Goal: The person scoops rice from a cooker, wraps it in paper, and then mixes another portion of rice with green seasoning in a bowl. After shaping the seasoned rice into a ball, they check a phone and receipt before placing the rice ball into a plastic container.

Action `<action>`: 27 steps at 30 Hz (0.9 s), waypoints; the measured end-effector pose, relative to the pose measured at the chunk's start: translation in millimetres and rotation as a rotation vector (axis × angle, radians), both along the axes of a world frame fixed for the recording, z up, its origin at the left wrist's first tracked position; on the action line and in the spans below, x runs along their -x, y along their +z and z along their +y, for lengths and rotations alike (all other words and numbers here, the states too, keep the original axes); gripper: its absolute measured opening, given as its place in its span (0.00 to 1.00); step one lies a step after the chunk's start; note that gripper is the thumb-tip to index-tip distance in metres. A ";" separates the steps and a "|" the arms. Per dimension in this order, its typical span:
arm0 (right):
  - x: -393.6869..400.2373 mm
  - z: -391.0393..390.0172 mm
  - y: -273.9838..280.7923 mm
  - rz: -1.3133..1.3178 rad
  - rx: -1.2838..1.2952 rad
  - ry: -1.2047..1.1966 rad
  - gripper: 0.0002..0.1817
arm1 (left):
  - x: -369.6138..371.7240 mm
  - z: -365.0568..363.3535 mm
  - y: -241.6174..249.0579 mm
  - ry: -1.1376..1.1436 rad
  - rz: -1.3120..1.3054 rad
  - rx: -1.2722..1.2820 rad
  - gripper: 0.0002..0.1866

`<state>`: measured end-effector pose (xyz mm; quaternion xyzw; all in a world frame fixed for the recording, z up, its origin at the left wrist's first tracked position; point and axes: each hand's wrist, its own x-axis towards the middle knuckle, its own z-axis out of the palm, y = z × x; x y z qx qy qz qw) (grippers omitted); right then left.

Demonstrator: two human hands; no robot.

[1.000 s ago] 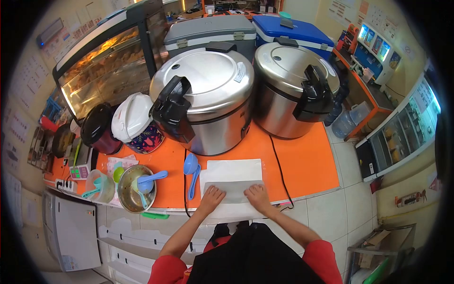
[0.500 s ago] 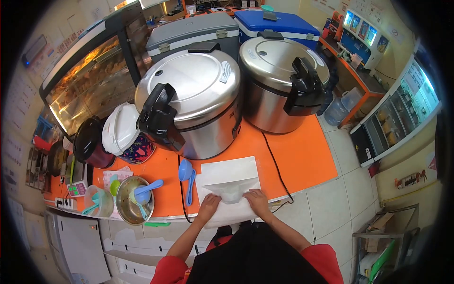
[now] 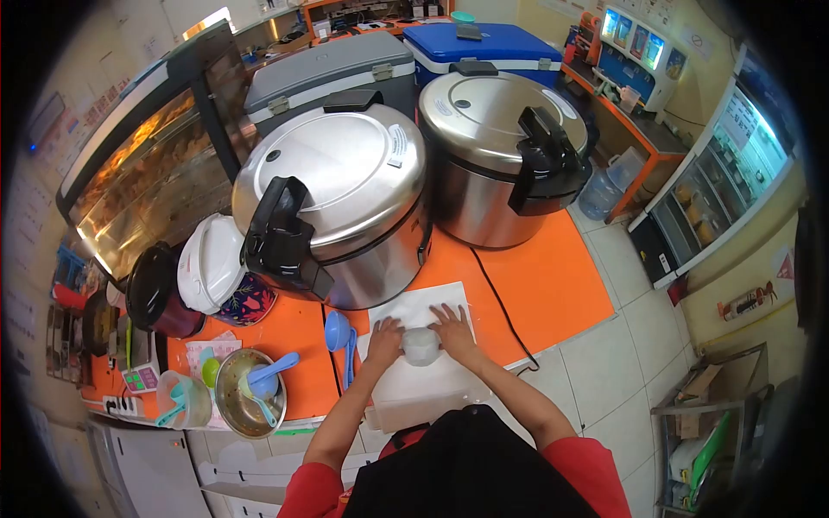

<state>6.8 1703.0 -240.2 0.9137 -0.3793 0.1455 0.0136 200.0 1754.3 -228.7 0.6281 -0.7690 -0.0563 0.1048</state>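
A sheet of white wrapping paper [image 3: 432, 380] lies on the orange tabletop at the front edge. In its middle sits a pale, rounded lump [image 3: 420, 347], looking whitish and translucent; what it is made of I cannot make out. My left hand [image 3: 384, 341] rests on the paper just left of the lump, fingers apart. On the other side, my right hand [image 3: 452, 331] presses flat with its fingers spread toward the far edge. Left of the paper lies a blue scoop [image 3: 338, 330] with a blue handle beside it.
Two large steel rice cookers, a near one [image 3: 345, 181] and a far one [image 3: 496, 155], stand behind the paper. A steel bowl [image 3: 229, 406] with a blue scoop sits at left, near a plastic tub [image 3: 192, 401]. A black cord [image 3: 501, 302] runs along the right.
Both hands have moved forward across the paper, away from my body. The raised fold of paper now lies lower, and the lump shows between my hands. The view has shifted slightly.
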 end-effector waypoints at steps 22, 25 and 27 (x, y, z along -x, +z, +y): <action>194.2 61.1 33.2 -1.273 -0.991 -0.156 0.42 | 273.8 15.9 19.3 0.469 1.849 -0.494 0.35; 306.1 71.8 73.7 -1.733 -1.068 -0.262 0.43 | 385.7 7.1 23.1 0.258 1.963 -0.666 0.33; 377.1 77.2 99.5 -1.920 -1.192 -0.424 0.40 | 456.8 7.3 35.1 0.005 1.634 -0.586 0.35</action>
